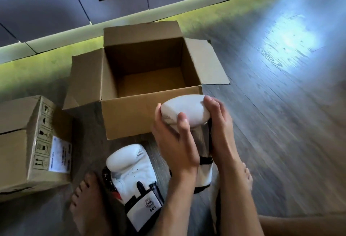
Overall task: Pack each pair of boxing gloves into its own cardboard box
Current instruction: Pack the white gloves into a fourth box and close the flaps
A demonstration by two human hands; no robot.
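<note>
Packing day, so here's where I was at. The open brown cardboard box (131, 116) sat on the dark wood-plank floor (280, 123) with all four flaps folded out and nothing in it that I could see, ready for a straight drop-in.

I had one white padded boxing glove (184, 111) sandwiched between both hands, just on the near side of the box by its right front corner. It was upright, fat end up around rim level and cuff pointing down. My left hand (174, 142) was wrapped round it, thumb over the front of the padding and fingers round the far side. My right hand (219, 129) ran up the other side with the fingertips hooked over the top. Why two hands? My guess is these things are bulky and squishy, so squeezing from both sides keeps one steady for lifting over the wall.

Looks-wise it was smooth, puffy white with black trim and a black strap at the cuff.

The second white boxing glove (133, 170) lay flat on the floor on the near side of the box, between my bare feet (88, 198), with "6OZ" on its cuff. I reckon it goes in next, since nothing's packed yet.

Left of the open box stood a closed brown cardboard box (18, 151) with a shipping label.
</note>
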